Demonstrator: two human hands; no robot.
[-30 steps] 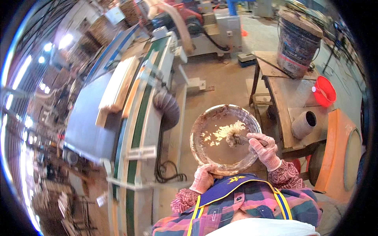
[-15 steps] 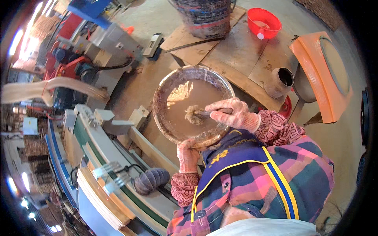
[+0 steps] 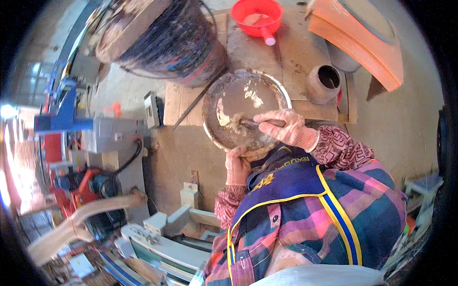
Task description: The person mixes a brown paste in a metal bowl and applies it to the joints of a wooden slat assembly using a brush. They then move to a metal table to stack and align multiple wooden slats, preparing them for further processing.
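A round metal basin [image 3: 287,99] holds brownish, muddy liquid with bright glints on its surface. Gripping its near rim is my left hand [image 3: 237,167], in a pinkish knit glove, with part of the fingers hidden. My right hand [image 3: 287,127], gloved alike, is closed around the handle of a brush [image 3: 239,123]. The brush's shaggy, wet head rests in the liquid near the basin's middle. Just beyond the basin, to the left, stands a large dirty dark bucket [image 3: 176,45] with a wire handle.
A red plastic dipper [image 3: 257,18] and a stained jar [image 3: 324,84] stand on a brown board [image 3: 298,52]. An orange chair-like piece [image 3: 362,43] is at far right. A thin dark rod [image 3: 193,106] lies left of the basin. Machinery [image 3: 90,183] with a hose fills the left side.
My view has turned and shifted toward the bucket and board. The basin, carried with my hands, now sits closer to them. Both hands keep their grips.
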